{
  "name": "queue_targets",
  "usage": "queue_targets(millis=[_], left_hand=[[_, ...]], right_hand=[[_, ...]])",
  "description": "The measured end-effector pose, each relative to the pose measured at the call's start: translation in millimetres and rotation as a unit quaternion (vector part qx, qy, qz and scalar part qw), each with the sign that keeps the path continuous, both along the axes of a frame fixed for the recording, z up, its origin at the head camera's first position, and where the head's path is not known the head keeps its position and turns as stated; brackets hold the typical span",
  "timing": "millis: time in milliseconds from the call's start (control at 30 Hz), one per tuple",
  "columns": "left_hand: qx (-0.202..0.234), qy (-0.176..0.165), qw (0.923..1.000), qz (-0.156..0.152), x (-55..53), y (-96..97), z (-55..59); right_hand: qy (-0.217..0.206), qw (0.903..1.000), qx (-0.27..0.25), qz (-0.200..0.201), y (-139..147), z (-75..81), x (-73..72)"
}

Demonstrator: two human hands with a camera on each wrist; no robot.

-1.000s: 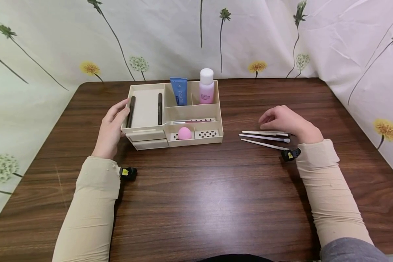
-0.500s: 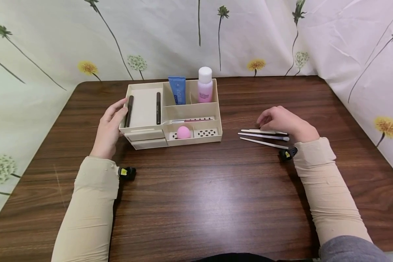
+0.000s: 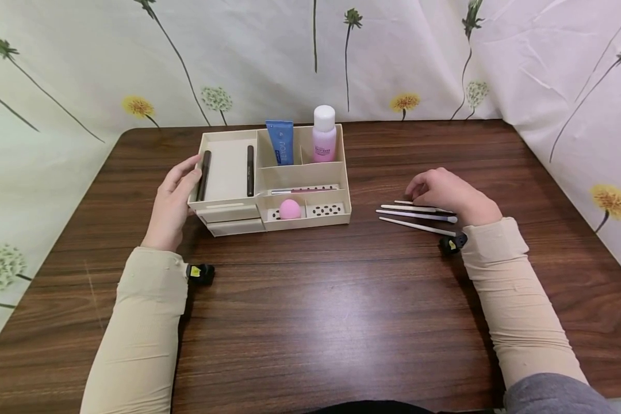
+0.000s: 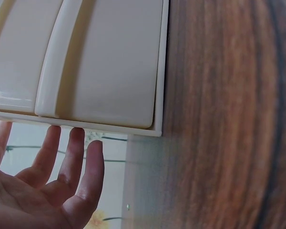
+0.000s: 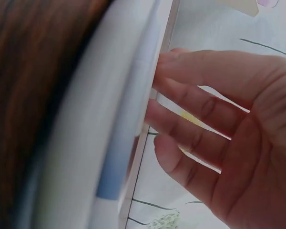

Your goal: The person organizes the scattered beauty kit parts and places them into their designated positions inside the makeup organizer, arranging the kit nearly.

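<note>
My left hand (image 3: 171, 204) rests at the left side of a cream desktop organizer (image 3: 230, 215). In the left wrist view, its straight fingertips (image 4: 76, 136) touch the organizer's side wall, beside the drawer fronts. To the right, my right hand (image 3: 447, 195) is low over a group of makeup brushes (image 3: 416, 216) on the table. Its thumb and forefinger pinch the rearmost makeup brush (image 3: 399, 202), whose pale handle end sticks out past the fingers; the rest is partly hidden. Blurred brush handles (image 5: 81, 105) fill the near part of the right wrist view, with the fingertips behind them.
In the organizer stand a blue tube (image 3: 282, 141) and a pink bottle (image 3: 324, 141) with a white cap. A pink sponge (image 3: 290, 209), slim brushes (image 3: 300, 191) and two black pens (image 3: 250, 171) lie in its compartments. A flowered cloth (image 3: 269, 69) hangs behind the brown table (image 3: 300, 322).
The rearmost brush's handle end now shows apart from the others, just beyond my right fingertips. My left hand stays at the organizer. The head view has shifted slightly.
</note>
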State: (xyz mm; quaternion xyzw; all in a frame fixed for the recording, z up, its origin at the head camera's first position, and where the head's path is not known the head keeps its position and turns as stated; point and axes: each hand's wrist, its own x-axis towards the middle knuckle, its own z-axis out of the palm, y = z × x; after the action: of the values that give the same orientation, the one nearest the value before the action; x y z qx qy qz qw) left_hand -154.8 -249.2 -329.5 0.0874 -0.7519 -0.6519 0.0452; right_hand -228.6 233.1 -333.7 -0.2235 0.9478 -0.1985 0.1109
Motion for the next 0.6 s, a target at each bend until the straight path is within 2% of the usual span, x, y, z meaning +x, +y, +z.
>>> queue_targets(millis=[367, 600], left_hand=[[-0.003, -0.003, 1.0000, 0.000, -0.3, -1.5, -0.6], [0.003, -0.001, 1.0000, -0.003, -0.7, -0.8, -0.4]], right_hand=[[0.034, 0.9976, 0.060, 0.004, -3.3, -2.7, -0.5], [0.025, 0.9963, 0.083, 0.001, -5.7, -2.5, 0.7]])
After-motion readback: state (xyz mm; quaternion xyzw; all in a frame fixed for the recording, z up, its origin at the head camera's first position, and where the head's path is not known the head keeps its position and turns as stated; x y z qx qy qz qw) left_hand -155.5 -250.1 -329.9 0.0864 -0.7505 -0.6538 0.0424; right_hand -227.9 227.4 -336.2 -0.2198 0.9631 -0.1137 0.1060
